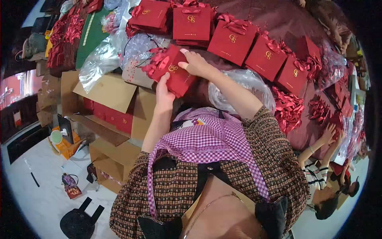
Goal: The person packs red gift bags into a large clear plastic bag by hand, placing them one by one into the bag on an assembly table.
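Observation:
A small red gift bag (180, 82) with a gold logo and red ribbon is held at a tilt in front of me. My left hand (164, 92) grips its lower left side, thumb on the front. From the right, my right hand (195, 64) has hold of the upper edge, with the thumb over the front face. Ribbon loops bunch at the bag's left end. Just beyond my hands, stacks of similar red bags (191, 24) lie in a row on the dark red cloth. Under my right forearm is a crumpled clear plastic bag (234, 89).
An open cardboard box (135, 109) with red bags inside stands at my left. Red ribbon bundles (287, 109) lie on the cloth (274, 14) to the right. Another person's hands (328, 134) work at the far right. A black stool (77, 224) is on the floor.

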